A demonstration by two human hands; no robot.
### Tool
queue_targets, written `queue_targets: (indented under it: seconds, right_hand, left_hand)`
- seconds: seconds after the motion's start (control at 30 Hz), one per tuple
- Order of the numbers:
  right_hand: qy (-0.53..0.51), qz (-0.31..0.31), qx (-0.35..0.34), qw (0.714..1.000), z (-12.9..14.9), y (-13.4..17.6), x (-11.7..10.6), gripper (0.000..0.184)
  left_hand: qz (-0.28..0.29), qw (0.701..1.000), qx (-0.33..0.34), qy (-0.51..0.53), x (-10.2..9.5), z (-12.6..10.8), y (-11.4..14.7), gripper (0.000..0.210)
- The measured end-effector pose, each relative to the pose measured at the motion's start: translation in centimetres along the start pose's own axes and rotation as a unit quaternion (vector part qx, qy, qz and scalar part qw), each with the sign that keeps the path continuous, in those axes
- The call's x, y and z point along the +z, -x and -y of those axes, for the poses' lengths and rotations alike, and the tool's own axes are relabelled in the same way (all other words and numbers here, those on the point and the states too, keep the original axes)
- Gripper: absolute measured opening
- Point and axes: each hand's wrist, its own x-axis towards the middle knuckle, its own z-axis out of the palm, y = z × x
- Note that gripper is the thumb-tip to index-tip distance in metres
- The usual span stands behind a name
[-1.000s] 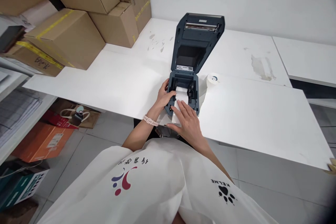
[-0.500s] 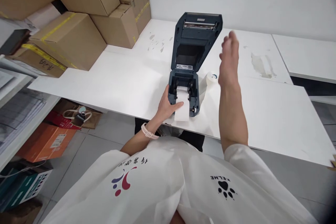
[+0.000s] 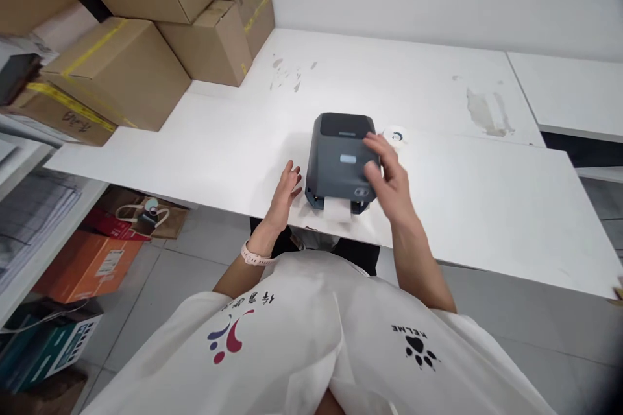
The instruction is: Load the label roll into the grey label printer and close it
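Observation:
A dark grey label printer (image 3: 335, 159) stands near the front edge of the white table, its lid lowered with a narrow gap at the front. From that gap a strip of white label paper (image 3: 337, 209) hangs out toward me. My right hand (image 3: 389, 175) is at the right side of the lid, fingers apart, slightly blurred; whether it touches the lid I cannot tell. To the left of the printer, apart from it, my left hand (image 3: 285, 198) is open and holds nothing. A white paper roll (image 3: 395, 135) lies behind the right hand, partly hidden.
Cardboard boxes (image 3: 121, 71) are stacked at the table's left end. The white table (image 3: 467, 207) extends right, with a worn patch (image 3: 487, 113) on it. An orange box (image 3: 92, 262) and a paper bag (image 3: 170, 224) sit on the floor at left. A wall closes off the back.
The printer's lid has swung down from upright over the paper. My left hand has let go of the paper and moved left; my right hand has come down to the lid's side.

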Motion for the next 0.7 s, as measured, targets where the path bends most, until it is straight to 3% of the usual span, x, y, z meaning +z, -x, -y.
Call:
queue_targets:
  seconds: [0.07, 0.2, 0.3, 0.43, 0.57, 0.7]
  right_hand:
    - [0.029, 0.002, 0.011, 1.0, -0.2, 2.4, 1.0, 0.059]
    - [0.021, -0.015, 0.08, 0.996, -0.7, 4.3, 2.4, 0.076]
    - [-0.037, -0.005, 0.137, 0.99, -1.5, 4.7, 2.6, 0.087]
    - [-0.134, 0.033, 0.202, 0.97, -2.5, 5.2, 2.6, 0.086]
    - [-0.169, 0.069, 0.214, 0.96, -2.6, 5.3, 2.7, 0.084]
    - [-0.159, 0.052, 0.196, 0.966, -2.6, 5.3, 3.2, 0.088]
  left_hand:
    - [0.001, 1.0, 0.009, -0.011, 0.7, -0.6, -0.4, 0.087]
    - [0.006, 1.0, -0.008, -0.005, 2.7, -1.4, -0.9, 0.1]
    - [0.027, 0.999, -0.018, 0.022, 3.5, -1.7, -0.7, 0.099]
    - [0.044, 0.999, 0.0, 0.032, 3.5, -1.8, -0.3, 0.087]
    - [0.043, 0.999, 0.025, 0.014, 3.6, -1.5, -0.4, 0.081]
    - [0.038, 0.997, 0.062, 0.0, 3.7, -1.5, -0.8, 0.074]
